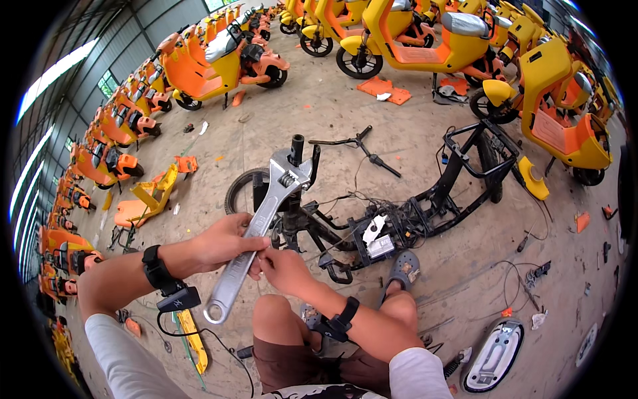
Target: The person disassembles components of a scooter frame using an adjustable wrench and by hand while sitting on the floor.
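Observation:
My left hand (229,241) is closed around the handle of a large silver adjustable wrench (251,233). The wrench slants upward, its jaws in front of the black steering tube (297,145) of a stripped scooter frame (319,233). I cannot tell whether the jaws touch the tube. Beside the handle, my right hand (287,270) has its fingers curled and pressed together, close against the left fingertips; what they hold, if anything, is hidden. Wires and a silver box (381,247) sit in the middle of the frame.
A black handlebar (362,141) lies beyond the frame. Yellow body panels (156,193) are on the floor at left, and a black-and-white oval part (493,356) is at lower right. Yellow-orange scooters (212,66) stand in rows behind. A screwdriver (524,243) lies at right.

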The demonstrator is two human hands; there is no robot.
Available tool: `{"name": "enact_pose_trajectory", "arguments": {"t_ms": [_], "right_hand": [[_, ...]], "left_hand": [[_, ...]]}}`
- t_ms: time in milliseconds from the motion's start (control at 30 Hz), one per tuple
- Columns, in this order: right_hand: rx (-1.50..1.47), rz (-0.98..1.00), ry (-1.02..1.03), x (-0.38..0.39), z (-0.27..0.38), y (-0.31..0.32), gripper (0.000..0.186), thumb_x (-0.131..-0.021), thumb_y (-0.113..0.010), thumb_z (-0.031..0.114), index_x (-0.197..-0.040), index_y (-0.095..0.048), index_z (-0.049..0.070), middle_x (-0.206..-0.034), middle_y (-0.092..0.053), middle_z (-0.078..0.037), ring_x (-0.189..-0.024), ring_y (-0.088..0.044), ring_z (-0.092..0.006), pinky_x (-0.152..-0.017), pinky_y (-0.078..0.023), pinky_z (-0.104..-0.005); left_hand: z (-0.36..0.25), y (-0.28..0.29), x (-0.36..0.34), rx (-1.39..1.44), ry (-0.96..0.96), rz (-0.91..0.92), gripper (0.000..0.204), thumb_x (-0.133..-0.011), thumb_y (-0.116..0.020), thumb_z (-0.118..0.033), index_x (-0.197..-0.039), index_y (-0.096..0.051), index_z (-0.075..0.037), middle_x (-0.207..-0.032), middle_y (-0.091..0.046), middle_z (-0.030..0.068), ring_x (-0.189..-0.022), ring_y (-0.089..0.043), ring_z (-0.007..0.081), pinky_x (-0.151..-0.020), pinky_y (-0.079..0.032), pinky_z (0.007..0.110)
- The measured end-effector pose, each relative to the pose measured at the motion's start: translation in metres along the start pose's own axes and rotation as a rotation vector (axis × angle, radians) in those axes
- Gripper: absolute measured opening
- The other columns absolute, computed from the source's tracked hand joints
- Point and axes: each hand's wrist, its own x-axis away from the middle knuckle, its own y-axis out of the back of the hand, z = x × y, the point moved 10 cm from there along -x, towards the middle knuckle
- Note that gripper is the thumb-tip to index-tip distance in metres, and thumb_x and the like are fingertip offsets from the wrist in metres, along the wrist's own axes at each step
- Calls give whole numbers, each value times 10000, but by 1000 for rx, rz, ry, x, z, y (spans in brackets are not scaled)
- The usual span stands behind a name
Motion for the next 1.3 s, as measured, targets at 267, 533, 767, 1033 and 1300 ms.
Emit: {"name": "enact_pose_trajectory", "arguments": {"t_ms": [267,533,767,1033,1300], "right_hand": [[-1244,-278,-393,-12,-37,50,359,-983,-412,270,-1161,-558,-5,-841,-657,-111,-641,-622,-151,-551,-496,-254],[-925,-129,-213,5,-11,96,486,-995,-437,282,-1398,-383,14,-986,-650,-126,-773,-649,-163,-672,-523,-263],[-902,105,-330,-6,-17,77,555,-1006,-328,397,-1321,-435,-48,-1045,-634,-213,-889,-632,-262,-812,-510,-363],[-715,336,-225,6,-13,80,412,-934,-574,224,-1226,-510,-59,-1048,-651,-194,-926,-645,-241,-818,-522,-357],[-729,579,-150,40,27,41,403,-948,-581,248,-1207,-509,-52,-1043,-656,-168,-943,-638,-210,-832,-519,-336]], "left_hand": [[11,-48,-1,382,-111,281,425,-998,-391,-121,-1390,-258,-22,-1165,-561,245,-860,-671,339,-826,-560,476],[36,-75,-4,742,-241,389,181,-989,-424,-118,-1156,-401,-53,-863,-539,116,-602,-574,216,-487,-481,338],[33,-119,-18,1102,-226,204,44,-999,-397,-156,-986,-401,-114,-712,-454,36,-467,-405,121,-395,-335,257],[57,-145,-40,983,-323,132,114,-986,-445,-181,-1011,-379,-91,-707,-506,85,-463,-522,201,-422,-467,339],[106,-150,1,751,-459,306,208,-967,-507,-170,-1073,-427,-10,-856,-588,142,-832,-645,290,-763,-549,428]]}}
